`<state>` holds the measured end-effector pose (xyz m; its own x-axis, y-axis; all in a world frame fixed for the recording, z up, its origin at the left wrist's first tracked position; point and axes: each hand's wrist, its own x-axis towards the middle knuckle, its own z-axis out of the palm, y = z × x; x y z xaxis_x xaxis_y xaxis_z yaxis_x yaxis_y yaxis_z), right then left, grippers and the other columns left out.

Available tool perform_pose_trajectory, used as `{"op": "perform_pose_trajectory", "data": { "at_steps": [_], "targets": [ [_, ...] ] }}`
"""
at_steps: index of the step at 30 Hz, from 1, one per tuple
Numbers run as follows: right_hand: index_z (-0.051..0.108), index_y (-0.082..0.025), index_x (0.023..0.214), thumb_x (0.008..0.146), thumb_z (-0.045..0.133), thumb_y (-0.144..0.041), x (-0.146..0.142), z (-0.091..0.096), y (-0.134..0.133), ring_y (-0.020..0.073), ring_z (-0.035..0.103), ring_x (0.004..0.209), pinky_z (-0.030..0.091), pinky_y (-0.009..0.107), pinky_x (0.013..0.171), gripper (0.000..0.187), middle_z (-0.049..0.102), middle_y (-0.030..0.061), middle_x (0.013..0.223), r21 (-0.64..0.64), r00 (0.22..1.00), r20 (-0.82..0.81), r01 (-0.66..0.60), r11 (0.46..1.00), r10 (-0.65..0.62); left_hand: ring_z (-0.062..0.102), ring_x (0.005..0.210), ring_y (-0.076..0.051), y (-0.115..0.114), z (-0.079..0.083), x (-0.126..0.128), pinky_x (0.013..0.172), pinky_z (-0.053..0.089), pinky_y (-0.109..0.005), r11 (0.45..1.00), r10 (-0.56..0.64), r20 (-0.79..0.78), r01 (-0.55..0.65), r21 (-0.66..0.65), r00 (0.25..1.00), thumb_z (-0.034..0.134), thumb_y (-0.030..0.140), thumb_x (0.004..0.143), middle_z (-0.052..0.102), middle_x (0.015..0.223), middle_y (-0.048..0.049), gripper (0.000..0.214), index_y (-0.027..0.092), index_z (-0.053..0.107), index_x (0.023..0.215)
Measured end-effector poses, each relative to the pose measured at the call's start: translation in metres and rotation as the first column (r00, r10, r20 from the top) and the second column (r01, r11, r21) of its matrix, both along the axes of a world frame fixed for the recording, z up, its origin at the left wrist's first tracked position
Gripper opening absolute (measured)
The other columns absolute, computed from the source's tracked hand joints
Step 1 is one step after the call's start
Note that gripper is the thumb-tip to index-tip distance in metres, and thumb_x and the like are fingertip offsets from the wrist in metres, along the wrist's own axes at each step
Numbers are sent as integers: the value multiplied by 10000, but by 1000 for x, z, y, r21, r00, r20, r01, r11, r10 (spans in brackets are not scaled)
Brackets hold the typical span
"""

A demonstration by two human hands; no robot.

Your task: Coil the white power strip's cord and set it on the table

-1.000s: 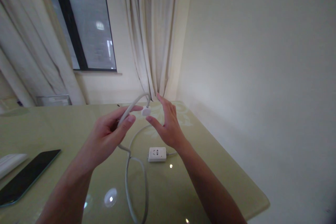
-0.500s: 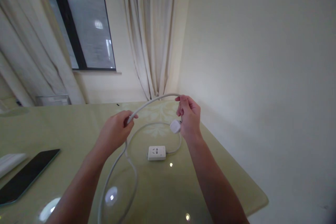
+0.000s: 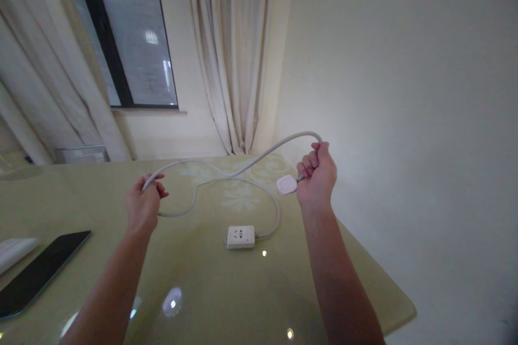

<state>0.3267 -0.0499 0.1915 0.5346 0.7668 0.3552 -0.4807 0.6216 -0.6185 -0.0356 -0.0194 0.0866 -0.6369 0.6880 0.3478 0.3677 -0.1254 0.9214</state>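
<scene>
A pale grey power cord (image 3: 265,155) arcs above the table between my two hands. My left hand (image 3: 145,202) grips the cord at the left, its fingers closed around it. Held up at the right, my right hand (image 3: 319,172) pinches the cord near its end, and the white plug (image 3: 287,185) sticks out leftward from beneath its fingers. The plug's pins are not visible. From the left hand the cord runs back over the tabletop in a curve to a small white socket block (image 3: 240,237), which lies flat with its outlet holes facing up.
A dark phone or tablet (image 3: 38,275) lies on the glossy green table (image 3: 226,296) at the left, beside a white object (image 3: 16,253) cut off by the frame. A plain wall (image 3: 404,118) borders the table's right side; curtains (image 3: 230,54) hang behind.
My hands have moved apart, left hand leftward and right hand rightward, spreading the cord. The cord loops that hung near the table's front are gone from there. The socket block has hardly moved.
</scene>
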Motion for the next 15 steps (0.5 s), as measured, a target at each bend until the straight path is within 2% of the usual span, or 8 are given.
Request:
{"op": "perform_pose_trajectory", "data": {
  "at_steps": [3,5,7,10,12,15],
  "targets": [
    [653,-197,854,876,748,-580,-23,-6,-3,73,170,466,145,230,412,395,281,-124,555,-10,991,127,-40,999,41,446,564,-157,8,-6,19,563,453,-273,993,46,93,-56,104,995,376,366,894,419,661,34,260,216,577,963],
    [678,-196,848,894,724,-596,-36,-10,-8,78,188,473,147,245,426,405,298,-112,553,-13,959,281,-41,999,43,463,555,-154,12,-12,28,554,459,-275,997,-48,72,44,63,996,417,412,865,446,644,29,285,205,606,913],
    [710,-189,839,913,718,-580,-46,-13,-14,81,251,493,183,253,453,399,363,-88,564,-6,863,501,-71,997,64,515,566,-165,13,-19,34,554,465,-281,987,-161,23,161,-15,987,486,446,818,522,642,3,315,190,662,865],
    [755,-176,830,936,727,-502,-56,-18,-21,89,355,543,244,257,497,344,469,-56,599,-31,629,764,-190,981,146,580,605,-202,14,-29,39,594,482,-312,962,-251,-81,239,-135,965,545,424,782,617,667,-28,311,188,723,879],
    [768,-173,846,961,709,-450,-61,-21,-24,93,394,559,271,257,514,305,503,-50,608,-43,546,824,-208,977,152,642,693,-244,13,-31,41,701,525,-363,951,-274,-158,243,-191,949,604,367,753,679,727,-54,268,194,735,910],
    [768,-175,886,993,677,-405,-66,-25,-24,99,476,590,327,251,554,269,587,-37,650,-4,505,860,-143,990,77,687,1064,-344,6,-18,45,994,502,-486,953,-271,-268,218,-212,924,675,299,736,757,1043,-148,321,185,743,1028]
  ]
}}
